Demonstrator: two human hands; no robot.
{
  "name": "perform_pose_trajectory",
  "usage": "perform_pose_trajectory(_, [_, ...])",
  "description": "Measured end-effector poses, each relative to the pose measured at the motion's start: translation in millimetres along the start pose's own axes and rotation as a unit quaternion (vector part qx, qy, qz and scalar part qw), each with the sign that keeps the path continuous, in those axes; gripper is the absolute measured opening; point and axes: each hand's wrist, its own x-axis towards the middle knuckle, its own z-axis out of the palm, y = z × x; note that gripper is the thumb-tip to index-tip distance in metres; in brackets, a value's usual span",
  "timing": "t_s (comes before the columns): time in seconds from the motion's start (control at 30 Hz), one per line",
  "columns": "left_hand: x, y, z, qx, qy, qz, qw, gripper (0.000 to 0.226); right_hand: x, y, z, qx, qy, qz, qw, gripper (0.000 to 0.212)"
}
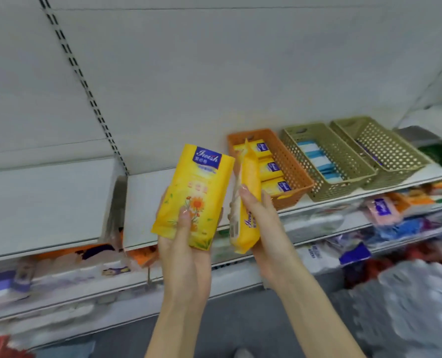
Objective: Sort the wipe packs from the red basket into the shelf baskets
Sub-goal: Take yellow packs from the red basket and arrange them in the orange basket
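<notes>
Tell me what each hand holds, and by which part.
Left hand grips a yellow pack by its lower end, thumb on the front. Right hand grips a second yellow pack, edge-on, at its lower half.

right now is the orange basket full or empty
Partly full: three yellow packs lie flat in the orange basket, below its rim.

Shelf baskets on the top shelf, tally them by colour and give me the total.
Orange perforated plastic basket: 1
Olive-green perforated plastic baskets: 2
Total: 3
</notes>
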Motion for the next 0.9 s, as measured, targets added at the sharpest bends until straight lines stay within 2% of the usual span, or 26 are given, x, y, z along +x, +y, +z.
perform_pose_trajectory(0.2, [5,-64,48,-0.011,-0.027,-0.086,0.996,0.052,34,-15,-58,-0.065,0.07,-0.043,0.994,0.079])
perform_pose_trajectory(0.3, [19,-78,59,-0.011,-0.025,-0.114,0.993,0.058,55,-16,-74,-0.041,0.103,-0.061,0.992,0.059])
perform_pose_trajectory(0.43, [57,-82,59,-0.007,-0.02,-0.132,0.991,0.053,86,-24,-91,0.044,0.107,-0.005,0.993,0.071])
perform_pose_trajectory(0.53, [92,-78,55,-0.018,0.002,-0.14,0.99,0.045,108,-31,-110,0.072,0.09,0.029,0.993,0.062])
perform_pose_trajectory(0.6, [113,-76,50,-0.03,0.032,-0.136,0.99,0.038,122,-33,-123,0.044,0.106,0.023,0.993,0.062])
perform_pose_trajectory(0.7, [137,-77,47,-0.025,0.068,-0.14,0.988,0.03,143,-34,-140,-0.028,0.131,-0.01,0.991,0.084])
perform_pose_trajectory(0.8, [154,-80,46,0.005,0.062,-0.146,0.987,0.027,161,-33,-149,-0.067,0.112,-0.039,0.991,0.1])
perform_pose_trajectory(0.9, [167,-82,47,0.023,0.056,-0.15,0.987,0.025,176,-35,-154,-0.095,0.1,-0.035,0.99,0.083])
